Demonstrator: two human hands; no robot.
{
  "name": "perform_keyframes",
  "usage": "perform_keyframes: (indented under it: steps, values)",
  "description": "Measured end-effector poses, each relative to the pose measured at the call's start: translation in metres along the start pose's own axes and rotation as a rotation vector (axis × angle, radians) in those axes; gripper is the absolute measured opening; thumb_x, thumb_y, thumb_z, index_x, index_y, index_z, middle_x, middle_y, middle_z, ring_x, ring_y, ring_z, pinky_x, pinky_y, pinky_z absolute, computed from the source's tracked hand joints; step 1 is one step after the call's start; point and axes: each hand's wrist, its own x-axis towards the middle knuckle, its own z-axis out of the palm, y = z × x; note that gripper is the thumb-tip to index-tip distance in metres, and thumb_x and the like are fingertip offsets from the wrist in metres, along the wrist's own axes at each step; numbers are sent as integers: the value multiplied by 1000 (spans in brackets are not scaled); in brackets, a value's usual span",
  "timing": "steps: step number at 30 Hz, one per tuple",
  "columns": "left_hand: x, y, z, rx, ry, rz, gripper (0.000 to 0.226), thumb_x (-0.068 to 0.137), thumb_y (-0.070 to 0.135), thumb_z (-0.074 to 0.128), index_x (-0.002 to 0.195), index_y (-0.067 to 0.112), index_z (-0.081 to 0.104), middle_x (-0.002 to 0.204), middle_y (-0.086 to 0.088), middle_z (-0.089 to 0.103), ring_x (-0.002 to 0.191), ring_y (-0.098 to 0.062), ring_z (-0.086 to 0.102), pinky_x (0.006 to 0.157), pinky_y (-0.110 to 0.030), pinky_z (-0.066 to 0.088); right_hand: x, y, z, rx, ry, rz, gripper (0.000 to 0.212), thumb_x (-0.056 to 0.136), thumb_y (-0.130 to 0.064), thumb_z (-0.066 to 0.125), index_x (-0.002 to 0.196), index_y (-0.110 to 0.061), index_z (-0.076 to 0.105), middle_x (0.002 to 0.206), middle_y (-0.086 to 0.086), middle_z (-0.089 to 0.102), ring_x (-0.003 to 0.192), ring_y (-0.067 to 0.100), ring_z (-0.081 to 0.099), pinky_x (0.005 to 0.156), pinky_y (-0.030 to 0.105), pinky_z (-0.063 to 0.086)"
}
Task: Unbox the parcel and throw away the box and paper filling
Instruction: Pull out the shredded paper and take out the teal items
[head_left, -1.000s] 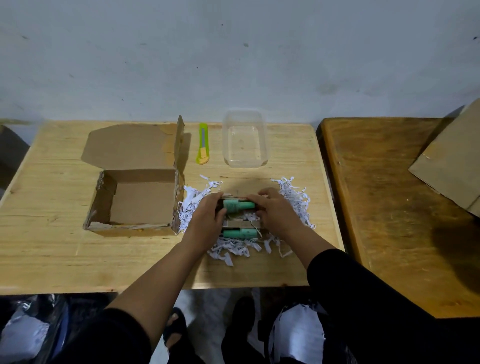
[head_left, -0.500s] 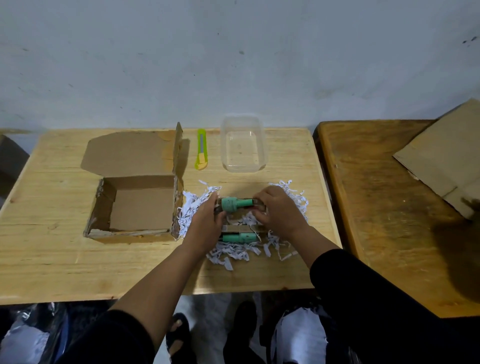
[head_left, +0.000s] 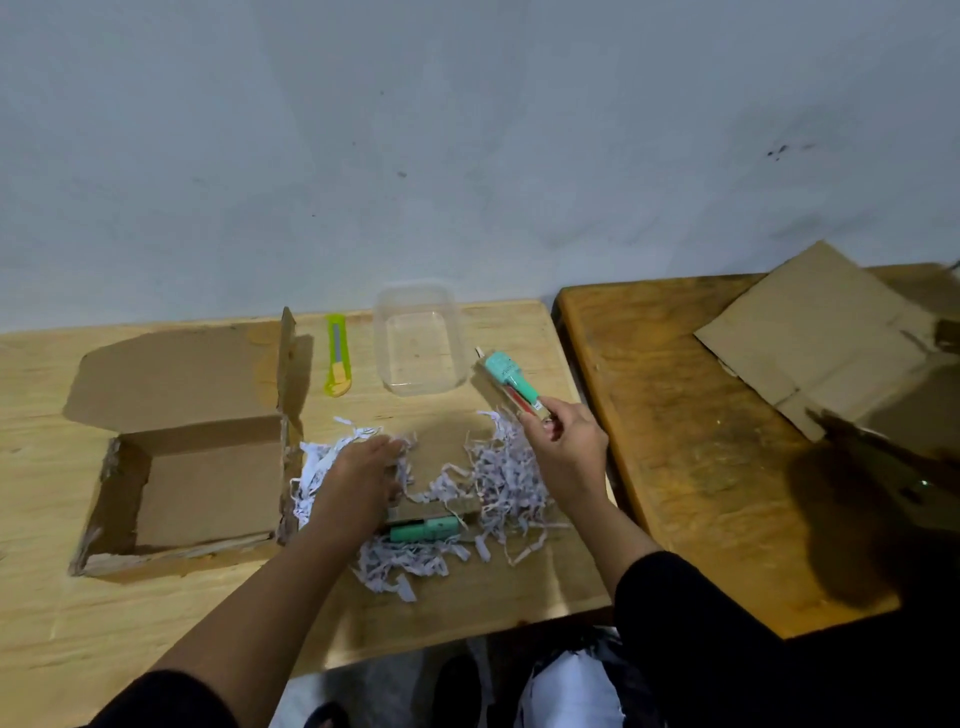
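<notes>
An open cardboard box (head_left: 208, 493) sits empty on the left of the light wooden table (head_left: 467, 587), its lid flap laid back. White shredded paper filling (head_left: 506, 475) is spread to the right of the box. My right hand (head_left: 563, 441) is shut on a green packaged item (head_left: 509, 376), held up above the table just right of a clear plastic container (head_left: 421, 343). My left hand (head_left: 363, 470) lies flat on the shredded paper with fingers spread. A second green packaged item (head_left: 426, 530) lies in the paper in front of my left hand.
A yellow-green utility knife (head_left: 337, 361) lies behind the box, left of the clear container. A darker wooden table (head_left: 701, 441) stands to the right with flattened cardboard (head_left: 826, 338) on it. A white bag (head_left: 566, 691) shows below the table edge.
My right hand has lifted one green item out of the paper and carried it up and right toward the clear container. My left hand has let go and rests on the paper.
</notes>
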Motion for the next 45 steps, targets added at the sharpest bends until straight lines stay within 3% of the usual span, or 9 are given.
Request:
perform_keyframes:
  steps: [2, 8, 12, 16, 23, 29, 35, 41, 45]
  values:
    - [2, -7, 4, -15, 19, 11, 30, 91, 1, 50, 120, -1, 57, 123, -19, 58, 112, -31, 55, 65, 9, 31, 11, 4, 4, 14, 43, 42, 37, 87, -23, 60, 120, -7, 58, 98, 6, 53, 70, 10, 48, 53, -4, 36]
    - [0, -24, 6, 40, 102, 78, 43, 75, 0, 71, 117, 7, 63, 122, -12, 61, 112, -30, 54, 92, -32, 42, 56, 13, 27, -19, 49, 129, 36, 89, -21, 55, 121, -6, 58, 110, 17, 58, 73, 10, 43, 54, -7, 32]
    - [-2, -30, 12, 107, 143, 125, 47, 76, 4, 71, 121, 14, 61, 128, -10, 58, 117, -33, 51, 100, -40, 41, 81, 18, 42, -85, 47, 157, 36, 90, -22, 54, 121, -6, 57, 114, 16, 56, 87, 17, 47, 64, 13, 31]
    - [0, -34, 14, 89, 130, 97, 49, 78, 10, 71, 125, 15, 58, 133, -7, 55, 124, -32, 44, 104, -39, 35, 97, 25, 57, -101, 40, 158, 36, 89, -25, 56, 119, -6, 58, 114, 19, 57, 103, 28, 53, 87, 27, 39]
    - [-1, -37, 15, 63, 123, 92, 51, 81, 13, 68, 129, 17, 53, 138, -4, 51, 130, -31, 38, 107, -39, 31, 110, 22, 65, -125, -27, 137, 41, 87, -28, 61, 122, -7, 57, 115, 17, 59, 106, 27, 54, 91, 34, 44]
    - [-2, -34, 9, -10, 110, 89, 46, 83, 10, 66, 127, 18, 56, 137, -5, 51, 130, -26, 40, 109, -31, 27, 97, 20, 56, -254, -85, 79, 34, 90, -35, 55, 107, -7, 63, 104, 17, 61, 90, 26, 55, 68, 28, 37]
    - [-15, -26, 0, -156, 159, 152, 29, 92, 16, 52, 119, 11, 62, 129, -8, 58, 122, -20, 51, 103, -19, 31, 38, -4, 38, -119, -28, -216, 21, 85, -21, 64, 100, -7, 68, 95, 11, 68, 76, 10, 52, 70, 18, 42]
    - [-40, -27, 0, -90, 40, 312, 54, 79, 51, 44, 111, 13, 66, 122, -3, 62, 119, -14, 48, 103, -28, 36, -36, -4, 39, -146, -381, -346, 12, 77, -16, 71, 87, -10, 70, 83, 9, 70, 74, 18, 62, 70, 16, 41]
    - [-43, -37, 7, 20, -26, 328, 47, 79, 34, 68, 122, 19, 58, 128, -4, 58, 121, -21, 49, 98, -26, 33, -56, 7, 43, -278, -521, -360, 27, 77, -23, 71, 103, -16, 70, 105, 8, 68, 102, 23, 58, 84, 20, 37]
